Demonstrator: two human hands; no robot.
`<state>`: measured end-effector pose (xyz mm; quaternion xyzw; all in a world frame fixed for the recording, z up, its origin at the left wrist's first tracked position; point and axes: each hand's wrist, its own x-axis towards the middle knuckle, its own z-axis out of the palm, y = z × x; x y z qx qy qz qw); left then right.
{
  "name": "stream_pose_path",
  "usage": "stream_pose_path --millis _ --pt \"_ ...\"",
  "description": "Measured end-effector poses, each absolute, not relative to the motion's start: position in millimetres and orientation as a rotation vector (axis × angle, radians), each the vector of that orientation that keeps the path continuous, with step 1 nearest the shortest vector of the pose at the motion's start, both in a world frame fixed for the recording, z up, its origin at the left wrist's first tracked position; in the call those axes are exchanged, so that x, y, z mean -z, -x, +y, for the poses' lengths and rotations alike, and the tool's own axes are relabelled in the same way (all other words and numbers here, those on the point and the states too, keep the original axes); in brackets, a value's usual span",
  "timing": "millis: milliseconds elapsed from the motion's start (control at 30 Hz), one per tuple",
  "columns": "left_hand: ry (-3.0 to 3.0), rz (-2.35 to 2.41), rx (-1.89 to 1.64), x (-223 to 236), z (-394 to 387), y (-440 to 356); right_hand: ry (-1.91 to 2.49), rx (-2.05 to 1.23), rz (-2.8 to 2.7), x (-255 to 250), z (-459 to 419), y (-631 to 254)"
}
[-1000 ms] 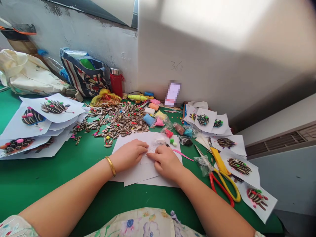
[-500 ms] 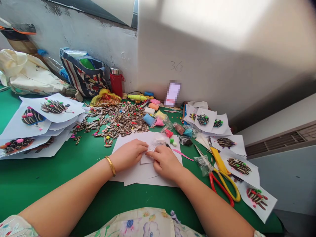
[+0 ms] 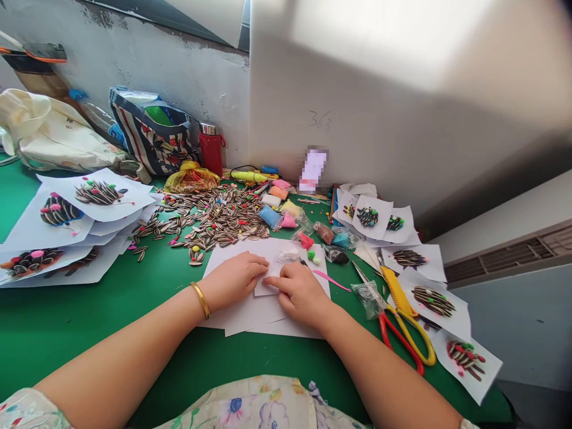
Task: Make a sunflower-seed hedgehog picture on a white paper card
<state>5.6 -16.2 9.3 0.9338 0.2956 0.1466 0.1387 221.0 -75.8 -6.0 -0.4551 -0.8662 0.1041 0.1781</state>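
Note:
On a small white square of paper [image 3: 264, 289], both hands work close together. My left hand [image 3: 239, 275] lies almost flat at its left edge, fingers stretched out. From the right, my right hand [image 3: 306, 295] rests on the same square, index finger extended and the thumb apart below it. A whitish, textured patch [image 3: 283, 259] shows just beyond the fingertips; its kind is unclear. A dark, thin object pokes out behind my right hand, and I cannot tell whether the hand touches it. Larger white sheets [image 3: 236, 313] are stacked underneath.
Striped sunflower seeds [image 3: 223, 214] spread behind the sheets, beside coloured clay packets [image 3: 270, 215]. To the right are a pink tool [image 3: 331, 280], scissors [image 3: 404, 328] and a yellow cutter [image 3: 397, 292]. Seed-decorated cards [image 3: 100, 193] lie on both sides. A red flask [image 3: 211, 152] stands behind.
Almost nothing differs. My right index finger has shifted very slightly on the paper; my left hand stays in place.

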Motion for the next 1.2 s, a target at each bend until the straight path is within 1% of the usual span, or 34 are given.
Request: stream_pose_path --millis 300,500,700,1000,1200 --pt "-2.706 0.817 -0.455 -7 -14 -5 1.255 -0.298 -2.417 9 -74 -225" --pt "-2.705 0.829 -0.443 -6 -14 -5 1.221 -0.408 -2.414 4 -77 -222" --pt "-2.711 0.818 -0.434 -8 -15 -5 1.283 -0.522 -2.439 1 -79 -215" --pt "-2.702 0.838 -0.437 -9 -16 -5 1.295 -0.576 -2.377 -1 -78 -217" --pt "-2.704 0.828 -0.37 -11 -15 -3 1.323 -0.543 -2.349 2 -76 -222"
